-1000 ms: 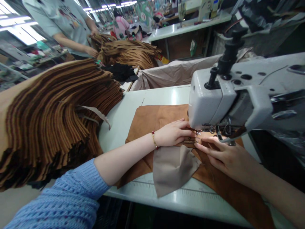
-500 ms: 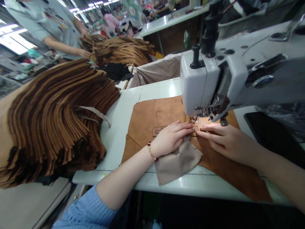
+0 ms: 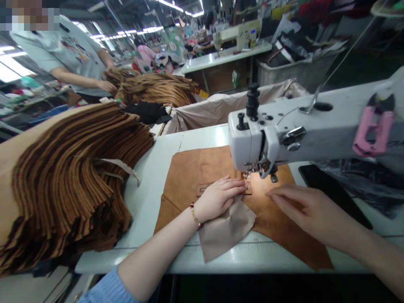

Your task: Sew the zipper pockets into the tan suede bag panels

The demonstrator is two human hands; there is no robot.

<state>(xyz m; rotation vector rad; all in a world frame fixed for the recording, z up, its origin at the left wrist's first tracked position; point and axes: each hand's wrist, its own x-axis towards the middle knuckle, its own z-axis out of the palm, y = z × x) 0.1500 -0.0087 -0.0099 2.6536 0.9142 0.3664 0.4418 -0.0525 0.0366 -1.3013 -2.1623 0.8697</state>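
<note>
1. The left hand (image 3: 219,200), fingers together, presses flat on brown fabric (image 3: 186,170) on a sewing counter (image 3: 143,198).
2. The right hand (image 3: 304,208), thumb and fingers nearly pinched, hovers at the fabric's right side; whether it grips anything, one cannot tell.
3. The sewing machine's (image 3: 249,145) needle area lights the fabric between the hands.

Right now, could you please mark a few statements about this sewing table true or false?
1. The left hand is nearer the needle area than the right hand. True.
2. The bracelet is on the right wrist. False: it is on the left.
3. The pink snips lie on the beige cloth. False: they are on the sewing machine.
4. The tall brown stack stands left of the brown fabric. True.
</note>
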